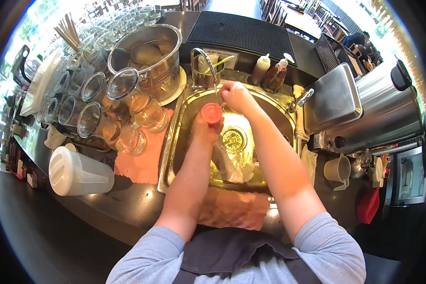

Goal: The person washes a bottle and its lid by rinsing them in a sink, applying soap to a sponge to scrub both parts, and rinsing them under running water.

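Here, the left hand [206, 128] grips a red cup [211, 113] below the faucet [214, 75]; the right hand [237, 97], curled, is beside the faucet, grip contents unclear.

Apparently "WASH HAND" on a sign [230, 53]

Red rnd pc [211, 113]: smooth plas. Sink [280, 119]: glossy s/s, smooth. Bucket [160, 81]: polished metal. Lidded jug [87, 173]: semi-matt plas. Pink towel [135, 168]: matt cloth, rough.

The dark counter [87, 207] bears a white pitcher [78, 171] on the left, an orange cloth [139, 165] just beside it, and a plastic jug [336, 170] on the right.
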Demonstrator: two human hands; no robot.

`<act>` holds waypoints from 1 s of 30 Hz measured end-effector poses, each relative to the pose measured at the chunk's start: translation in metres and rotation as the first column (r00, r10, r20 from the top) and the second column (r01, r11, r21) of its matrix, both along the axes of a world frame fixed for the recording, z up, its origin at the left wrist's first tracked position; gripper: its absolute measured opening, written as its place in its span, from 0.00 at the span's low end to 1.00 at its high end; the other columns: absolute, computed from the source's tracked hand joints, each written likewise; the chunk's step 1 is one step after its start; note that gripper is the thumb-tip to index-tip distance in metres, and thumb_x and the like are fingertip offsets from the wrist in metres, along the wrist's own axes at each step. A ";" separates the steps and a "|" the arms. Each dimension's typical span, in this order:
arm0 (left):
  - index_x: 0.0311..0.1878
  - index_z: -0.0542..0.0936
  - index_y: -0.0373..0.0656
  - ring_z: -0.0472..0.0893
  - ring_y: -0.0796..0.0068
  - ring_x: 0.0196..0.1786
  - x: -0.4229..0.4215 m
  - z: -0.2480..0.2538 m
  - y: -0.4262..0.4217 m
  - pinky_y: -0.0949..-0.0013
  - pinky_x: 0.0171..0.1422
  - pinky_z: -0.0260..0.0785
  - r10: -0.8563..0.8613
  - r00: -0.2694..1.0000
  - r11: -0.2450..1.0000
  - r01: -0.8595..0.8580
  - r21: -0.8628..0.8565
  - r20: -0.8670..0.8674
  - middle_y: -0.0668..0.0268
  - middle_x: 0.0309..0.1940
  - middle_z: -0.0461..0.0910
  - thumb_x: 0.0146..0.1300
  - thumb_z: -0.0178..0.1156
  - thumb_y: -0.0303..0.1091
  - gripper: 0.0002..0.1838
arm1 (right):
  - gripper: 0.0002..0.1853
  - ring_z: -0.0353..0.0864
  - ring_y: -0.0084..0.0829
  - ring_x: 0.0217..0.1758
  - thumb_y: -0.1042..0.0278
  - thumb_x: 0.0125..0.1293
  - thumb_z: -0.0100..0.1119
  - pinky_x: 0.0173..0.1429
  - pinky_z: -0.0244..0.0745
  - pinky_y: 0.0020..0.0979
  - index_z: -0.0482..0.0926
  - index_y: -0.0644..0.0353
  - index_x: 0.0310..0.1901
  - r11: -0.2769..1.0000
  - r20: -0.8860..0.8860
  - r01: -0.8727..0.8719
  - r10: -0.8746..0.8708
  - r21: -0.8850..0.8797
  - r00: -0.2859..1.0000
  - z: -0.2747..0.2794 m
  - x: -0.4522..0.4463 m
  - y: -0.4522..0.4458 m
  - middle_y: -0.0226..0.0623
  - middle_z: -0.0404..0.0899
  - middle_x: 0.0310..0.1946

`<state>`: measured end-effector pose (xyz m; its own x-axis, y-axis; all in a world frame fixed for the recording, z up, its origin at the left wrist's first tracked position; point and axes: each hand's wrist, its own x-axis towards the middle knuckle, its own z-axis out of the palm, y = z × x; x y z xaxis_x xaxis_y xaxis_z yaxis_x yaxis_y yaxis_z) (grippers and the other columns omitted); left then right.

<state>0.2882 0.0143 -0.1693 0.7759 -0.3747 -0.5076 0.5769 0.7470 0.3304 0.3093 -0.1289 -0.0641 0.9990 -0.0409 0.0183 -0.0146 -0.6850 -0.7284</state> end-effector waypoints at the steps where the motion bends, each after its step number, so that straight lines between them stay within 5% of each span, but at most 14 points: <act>1: 0.48 0.80 0.46 0.83 0.67 0.34 -0.001 0.006 -0.001 0.68 0.33 0.81 0.018 1.000 0.996 -0.019 0.085 0.001 0.63 0.36 0.84 0.74 0.49 0.48 0.17 | 0.13 0.85 0.53 0.46 0.66 0.63 0.54 0.54 0.79 0.42 0.86 0.61 0.40 1.000 0.032 0.017 -0.017 -0.011 0.999 -0.001 -0.005 -0.001 0.54 0.85 0.38; 5: 0.48 0.80 0.47 0.81 0.67 0.32 -0.002 0.019 -0.001 0.68 0.29 0.73 0.083 0.997 0.959 -0.079 0.274 0.000 0.65 0.36 0.83 0.74 0.45 0.53 0.21 | 0.13 0.85 0.51 0.46 0.66 0.64 0.53 0.53 0.79 0.44 0.86 0.62 0.39 0.990 0.133 -0.071 0.087 -0.125 0.987 -0.007 -0.034 -0.003 0.54 0.85 0.38; 9: 0.50 0.80 0.48 0.82 0.69 0.33 -0.001 0.006 0.002 0.68 0.31 0.73 0.064 0.997 0.964 -0.072 0.257 0.041 0.65 0.37 0.83 0.75 0.43 0.53 0.21 | 0.10 0.83 0.51 0.39 0.68 0.59 0.57 0.50 0.78 0.45 0.85 0.62 0.36 0.979 0.344 -0.186 0.203 -0.082 0.917 -0.021 -0.045 0.001 0.49 0.84 0.31; 11: 0.51 0.79 0.43 0.84 0.66 0.30 0.000 -0.001 0.000 0.64 0.32 0.78 0.130 0.990 0.953 -0.140 0.268 0.053 0.61 0.37 0.83 0.76 0.45 0.55 0.24 | 0.09 0.82 0.51 0.40 0.67 0.56 0.59 0.51 0.78 0.46 0.86 0.61 0.33 0.977 0.289 -0.215 0.209 -0.010 0.934 -0.013 -0.051 0.003 0.48 0.83 0.30; 13: 0.51 0.79 0.42 0.83 0.66 0.29 0.006 -0.005 -0.003 0.64 0.29 0.77 0.175 0.983 0.944 -0.182 0.276 0.051 0.61 0.36 0.83 0.76 0.45 0.54 0.24 | 0.09 0.82 0.50 0.43 0.65 0.55 0.60 0.51 0.77 0.46 0.86 0.61 0.28 0.713 0.124 -0.606 0.677 -0.352 0.725 -0.013 -0.056 0.008 0.48 0.83 0.30; 14: 0.51 0.79 0.41 0.83 0.67 0.29 0.008 -0.006 -0.004 0.65 0.27 0.77 0.218 0.975 0.935 -0.223 0.276 0.051 0.61 0.36 0.83 0.76 0.45 0.54 0.25 | 0.10 0.84 0.47 0.42 0.63 0.52 0.61 0.52 0.78 0.44 0.86 0.59 0.25 0.608 -0.035 -0.588 0.679 -0.534 0.733 -0.018 -0.064 0.009 0.45 0.84 0.28; 17: 0.49 0.80 0.39 0.82 0.64 0.27 0.008 -0.004 0.006 0.65 0.24 0.75 0.028 0.985 0.865 -0.109 0.489 0.170 0.59 0.35 0.83 0.77 0.46 0.50 0.23 | 0.11 0.84 0.46 0.47 0.64 0.55 0.58 0.58 0.78 0.44 0.87 0.60 0.31 0.473 -0.258 -0.648 0.652 -0.596 0.713 -0.007 -0.071 0.008 0.45 0.86 0.33; 21: 0.46 0.80 0.36 0.81 0.62 0.26 0.002 0.006 0.000 0.64 0.25 0.74 -0.012 0.919 0.725 -0.263 0.636 0.394 0.56 0.35 0.83 0.77 0.47 0.48 0.22 | 0.11 0.85 0.46 0.43 0.62 0.55 0.58 0.56 0.78 0.44 0.88 0.58 0.29 0.421 -0.216 -0.609 0.675 -0.672 0.706 -0.023 -0.066 0.008 0.42 0.86 0.30; 23: 0.42 0.80 0.33 0.79 0.60 0.24 0.011 -0.005 0.003 0.62 0.23 0.73 -0.080 0.887 0.553 -0.340 0.760 0.455 0.53 0.33 0.82 0.75 0.48 0.44 0.21 | 0.13 0.85 0.45 0.40 0.59 0.54 0.58 0.55 0.78 0.45 0.87 0.57 0.28 0.316 -0.369 -0.689 0.661 -0.652 0.653 -0.005 -0.074 0.019 0.43 0.85 0.29; 27: 0.40 0.80 0.31 0.80 0.59 0.26 0.023 -0.045 0.006 0.60 0.28 0.73 -0.099 0.785 0.454 -0.512 0.729 0.612 0.52 0.31 0.80 0.74 0.48 0.41 0.20 | 0.14 0.85 0.45 0.39 0.58 0.54 0.58 0.54 0.77 0.45 0.87 0.57 0.26 0.471 -0.191 -0.691 0.734 -0.549 0.652 -0.011 -0.077 0.016 0.43 0.85 0.29; 30: 0.37 0.80 0.32 0.81 0.56 0.31 0.014 -0.018 0.009 0.57 0.35 0.73 -0.014 0.861 0.620 -0.391 0.680 0.508 0.50 0.31 0.81 0.72 0.47 0.39 0.19 | 0.14 0.86 0.43 0.39 0.57 0.53 0.59 0.57 0.78 0.43 0.87 0.58 0.26 0.462 -0.218 -0.669 0.704 -0.582 0.676 -0.012 -0.071 0.012 0.44 0.85 0.27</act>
<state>0.3019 0.0238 -0.1870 0.9795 0.1547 -0.1290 0.0975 0.1958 0.9758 0.2386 -0.1169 -0.0766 0.6973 0.6940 -0.1793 0.6733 -0.7199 -0.1685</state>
